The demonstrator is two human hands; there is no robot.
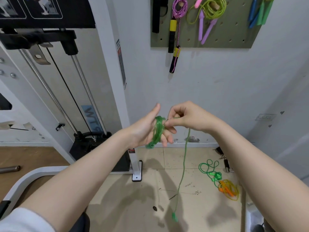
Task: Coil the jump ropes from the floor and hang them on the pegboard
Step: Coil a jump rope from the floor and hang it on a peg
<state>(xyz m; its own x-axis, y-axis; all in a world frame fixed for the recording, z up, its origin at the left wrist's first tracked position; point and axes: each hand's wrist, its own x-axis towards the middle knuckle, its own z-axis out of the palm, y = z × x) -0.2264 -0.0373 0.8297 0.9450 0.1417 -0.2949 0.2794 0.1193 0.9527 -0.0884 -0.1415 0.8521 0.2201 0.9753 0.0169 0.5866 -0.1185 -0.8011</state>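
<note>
Green rope wraps left hand.

2 hands up, 1 green rope mid-coil, 2 ropes on floor: bright green, orange-yellow; 1 pegboard with 3 clear hung ropes, blue/green handles at right uncountable.

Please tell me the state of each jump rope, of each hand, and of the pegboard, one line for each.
Dark green rope: partly coiled round the left hand, its tail and end handle hanging down.
Left hand: fingers straight, coil wrapped round them.
Right hand: pinches the rope beside the coil.
Bright green rope: loose on the floor.
Orange and yellow rope: loose on the floor.
Pink rope: coiled, hung.
Lime rope: coiled, hung.
Pegboard: on the wall, holding ropes.
</note>
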